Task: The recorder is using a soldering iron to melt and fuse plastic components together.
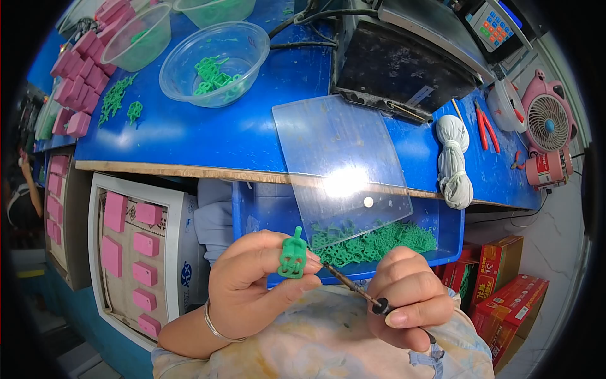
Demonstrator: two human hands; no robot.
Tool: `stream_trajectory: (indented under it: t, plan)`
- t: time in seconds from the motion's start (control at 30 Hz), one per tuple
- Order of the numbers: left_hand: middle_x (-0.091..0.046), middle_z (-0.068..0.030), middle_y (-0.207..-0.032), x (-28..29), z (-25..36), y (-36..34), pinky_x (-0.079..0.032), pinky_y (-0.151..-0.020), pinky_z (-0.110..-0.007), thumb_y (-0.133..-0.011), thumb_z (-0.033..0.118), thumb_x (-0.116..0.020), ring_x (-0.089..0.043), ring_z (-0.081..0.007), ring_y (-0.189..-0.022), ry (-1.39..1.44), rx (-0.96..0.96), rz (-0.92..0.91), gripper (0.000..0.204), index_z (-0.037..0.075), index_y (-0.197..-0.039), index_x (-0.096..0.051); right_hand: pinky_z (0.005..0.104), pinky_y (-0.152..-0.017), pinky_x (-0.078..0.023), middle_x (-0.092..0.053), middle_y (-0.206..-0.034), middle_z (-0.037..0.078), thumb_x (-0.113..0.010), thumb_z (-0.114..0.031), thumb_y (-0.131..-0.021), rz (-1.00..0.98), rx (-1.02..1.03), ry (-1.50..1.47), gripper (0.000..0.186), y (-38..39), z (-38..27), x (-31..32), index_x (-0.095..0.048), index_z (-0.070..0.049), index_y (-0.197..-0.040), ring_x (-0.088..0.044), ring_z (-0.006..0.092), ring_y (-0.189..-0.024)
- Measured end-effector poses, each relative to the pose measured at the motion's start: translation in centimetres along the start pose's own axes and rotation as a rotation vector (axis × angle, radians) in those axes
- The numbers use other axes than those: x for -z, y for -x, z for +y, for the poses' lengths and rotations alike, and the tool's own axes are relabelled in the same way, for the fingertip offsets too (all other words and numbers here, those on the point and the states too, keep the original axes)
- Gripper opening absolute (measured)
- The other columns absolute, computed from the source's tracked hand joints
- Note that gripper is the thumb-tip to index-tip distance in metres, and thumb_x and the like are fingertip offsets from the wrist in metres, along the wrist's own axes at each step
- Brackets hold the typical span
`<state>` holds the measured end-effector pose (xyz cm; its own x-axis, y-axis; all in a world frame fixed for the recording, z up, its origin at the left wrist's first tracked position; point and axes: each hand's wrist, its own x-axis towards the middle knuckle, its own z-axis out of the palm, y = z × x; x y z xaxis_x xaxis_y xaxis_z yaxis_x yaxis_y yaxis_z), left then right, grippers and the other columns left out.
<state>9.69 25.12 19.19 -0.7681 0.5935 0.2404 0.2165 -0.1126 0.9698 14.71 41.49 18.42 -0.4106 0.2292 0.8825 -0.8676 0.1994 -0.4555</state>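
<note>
My left hand [255, 284] grips a small green piece [292, 259] with an upright stem, pinched between thumb and fingers. My right hand [410, 300] is closed on a thin metal-tipped tool [350, 284] with a black handle; its tip reaches the green piece's right side, though exact contact is unclear. Just beyond my hands, a blue bin [252, 215] holds several small green openwork pieces [401, 243]. A clear sheet [322, 139] lies tilted from the blue table [189, 139] over the bin.
Plastic bowls [213, 44] with green pieces stand behind, near pink blocks [79, 124]. A black machine [398, 63], cord bundle [451, 161], red pliers [487, 129] and pink fan [546, 117] are rightward. A framed panel [98, 252] with pink blocks, red boxes [508, 312] and another person's arm [35, 196] flank me.
</note>
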Motion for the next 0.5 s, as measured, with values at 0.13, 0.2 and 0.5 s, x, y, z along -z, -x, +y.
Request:
stream_trajectory:
  t: [0.13,0.2,0.5]
  plan:
    - [-0.054,-0.0139,-0.085,-0.7,0.0,0.1,-0.051,-0.064,-0.031,-0.078,0.005,-0.063,-0.059,-0.0212,-0.072,0.133,0.030,0.081,0.015,-0.004,-0.087,-0.057,0.0271,-0.042,-0.036,-0.052,-0.068,0.007,-0.042,-0.041,-0.089,-0.171,-0.032,-0.046,0.038,0.3,-0.4,1.5,-0.048,-0.003,-0.089,-0.050,0.0164,-0.048]
    - [-0.053,-0.0128,-0.086,-1.0,0.2,-0.1,-0.051,-0.063,-0.030,-0.079,0.008,-0.063,-0.059,-0.0201,-0.071,0.279,0.077,0.159,0.016,-0.003,-0.087,-0.056,0.0271,-0.042,-0.036,-0.052,-0.068,0.007,-0.042,-0.041,-0.090,-0.185,-0.033,-0.040,0.038,0.3,-0.3,1.6,-0.048,-0.003,-0.089,-0.049,0.0162,-0.047]
    - [-0.053,-0.0117,-0.085,-0.3,0.2,0.1,-0.051,-0.061,-0.030,-0.080,0.005,-0.060,-0.058,-0.0188,-0.070,0.162,-0.010,0.088,0.009,-0.001,-0.083,-0.055,0.0266,-0.040,-0.034,-0.051,-0.065,0.006,-0.040,-0.040,-0.090,-0.173,-0.061,-0.069,0.037,0.3,-0.4,1.4,-0.048,-0.003,-0.088,-0.048,0.0156,-0.045]
